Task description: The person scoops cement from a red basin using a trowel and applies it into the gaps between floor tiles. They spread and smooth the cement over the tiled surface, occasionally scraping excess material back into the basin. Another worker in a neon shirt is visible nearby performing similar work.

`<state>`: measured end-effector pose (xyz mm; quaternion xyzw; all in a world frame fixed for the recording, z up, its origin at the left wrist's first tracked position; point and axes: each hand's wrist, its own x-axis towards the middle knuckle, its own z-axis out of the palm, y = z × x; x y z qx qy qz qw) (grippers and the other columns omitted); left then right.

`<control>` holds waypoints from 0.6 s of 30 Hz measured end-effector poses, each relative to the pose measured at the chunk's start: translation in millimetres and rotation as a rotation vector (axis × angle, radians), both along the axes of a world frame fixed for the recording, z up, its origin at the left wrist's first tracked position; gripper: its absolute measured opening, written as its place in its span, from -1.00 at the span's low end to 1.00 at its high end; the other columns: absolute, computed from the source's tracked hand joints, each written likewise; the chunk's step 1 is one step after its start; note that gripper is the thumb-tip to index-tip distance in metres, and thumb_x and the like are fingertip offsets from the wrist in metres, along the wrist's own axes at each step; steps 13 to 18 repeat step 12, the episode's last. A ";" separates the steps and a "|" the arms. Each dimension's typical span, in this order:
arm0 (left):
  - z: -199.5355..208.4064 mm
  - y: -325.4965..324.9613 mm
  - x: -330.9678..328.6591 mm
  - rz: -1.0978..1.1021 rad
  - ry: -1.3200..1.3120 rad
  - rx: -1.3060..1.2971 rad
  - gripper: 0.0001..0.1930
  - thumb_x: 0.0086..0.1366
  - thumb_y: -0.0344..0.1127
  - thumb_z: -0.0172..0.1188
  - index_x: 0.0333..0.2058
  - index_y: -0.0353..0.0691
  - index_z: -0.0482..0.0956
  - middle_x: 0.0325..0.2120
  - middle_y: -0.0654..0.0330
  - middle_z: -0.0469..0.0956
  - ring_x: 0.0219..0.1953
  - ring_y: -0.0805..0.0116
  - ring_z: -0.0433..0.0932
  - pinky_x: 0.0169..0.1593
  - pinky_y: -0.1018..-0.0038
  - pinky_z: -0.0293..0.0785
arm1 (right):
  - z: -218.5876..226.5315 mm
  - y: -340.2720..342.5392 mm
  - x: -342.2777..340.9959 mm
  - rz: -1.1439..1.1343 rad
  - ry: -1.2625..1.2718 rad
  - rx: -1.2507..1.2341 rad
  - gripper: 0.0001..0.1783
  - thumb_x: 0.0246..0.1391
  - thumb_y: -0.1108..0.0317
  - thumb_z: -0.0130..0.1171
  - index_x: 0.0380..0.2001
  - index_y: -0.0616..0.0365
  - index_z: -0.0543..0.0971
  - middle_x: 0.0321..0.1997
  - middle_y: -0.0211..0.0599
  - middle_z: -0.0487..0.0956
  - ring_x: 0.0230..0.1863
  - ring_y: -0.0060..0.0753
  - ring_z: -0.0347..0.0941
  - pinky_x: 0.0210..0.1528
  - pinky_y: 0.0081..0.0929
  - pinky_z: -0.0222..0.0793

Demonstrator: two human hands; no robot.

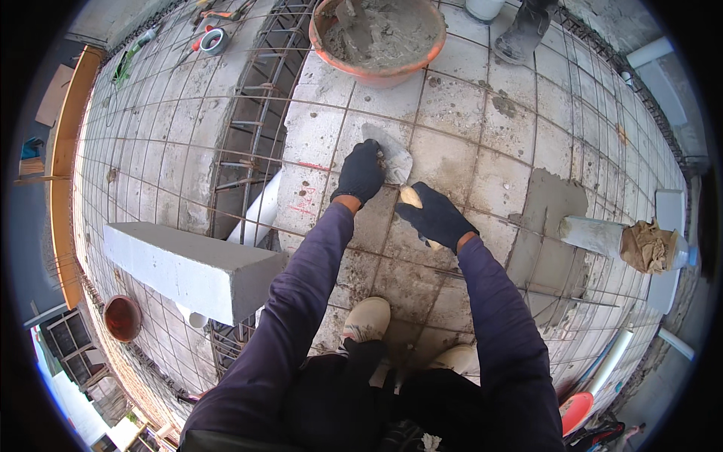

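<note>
A pointed trowel (389,154) lies across the space between my two hands, its grey blade tilted up and to the left. My right hand (440,217), in a dark glove, is closed around its pale wooden handle (411,197). Also in a dark glove, my left hand (360,173) has its fingers curled against the left edge of the blade. Below both hands are pale floor blocks (369,218) under a grid of thin steel bars. Just beyond the blade stands an orange basin (376,74) of wet grey mortar (392,34), with a second tool partly sunk in it.
A long pale block (188,264) lies at left beside an open rebar channel (256,113) and a white pipe (260,207). Wet mortar (553,207) covers floor at right, near crumpled brown paper (649,247). Another person's boot (523,34) stands at the far right.
</note>
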<state>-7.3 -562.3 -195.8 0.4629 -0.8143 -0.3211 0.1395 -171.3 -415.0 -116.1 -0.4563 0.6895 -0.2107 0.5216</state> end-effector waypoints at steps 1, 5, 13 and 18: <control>4.3 2.0 -1.3 -0.015 0.009 0.018 -0.61 0.18 -0.47 0.17 0.03 -0.30 0.55 -0.03 -0.21 0.58 0.03 -0.27 0.59 0.12 0.02 0.53 | -0.9 -1.7 -0.1 -0.013 -0.028 0.024 -0.47 0.26 -0.06 0.30 -0.05 0.21 0.50 -0.26 -0.01 0.63 -0.39 -0.17 0.62 -0.28 -0.18 0.52; 33.1 4.7 1.9 -0.034 0.065 0.030 -0.43 0.22 -0.45 0.23 0.25 -0.26 0.45 0.08 -0.16 0.54 0.02 -0.09 0.63 0.11 0.15 0.58 | 4.3 2.9 -4.0 -0.123 -0.175 0.101 -0.42 0.26 -0.12 0.30 -0.03 0.23 0.52 -0.29 -0.14 0.61 -0.36 -0.33 0.59 -0.26 -0.27 0.53; 68.2 46.9 50.9 0.184 0.457 0.063 -0.25 0.39 -0.20 0.38 0.46 -0.12 0.25 0.20 -0.01 0.50 0.10 0.10 0.61 0.23 0.25 0.57 | 22.1 59.8 -35.2 -0.131 -0.297 0.057 -0.54 0.30 -0.02 0.33 0.01 0.09 0.54 -0.27 -0.31 0.60 -0.43 -0.53 0.56 -0.39 -0.39 0.56; 68.2 46.9 50.9 0.184 0.457 0.063 -0.25 0.39 -0.20 0.38 0.46 -0.12 0.25 0.20 -0.01 0.50 0.10 0.10 0.61 0.23 0.25 0.57 | 22.1 59.8 -35.2 -0.131 -0.297 0.057 -0.54 0.30 -0.02 0.33 0.01 0.09 0.54 -0.27 -0.31 0.60 -0.43 -0.53 0.56 -0.39 -0.39 0.56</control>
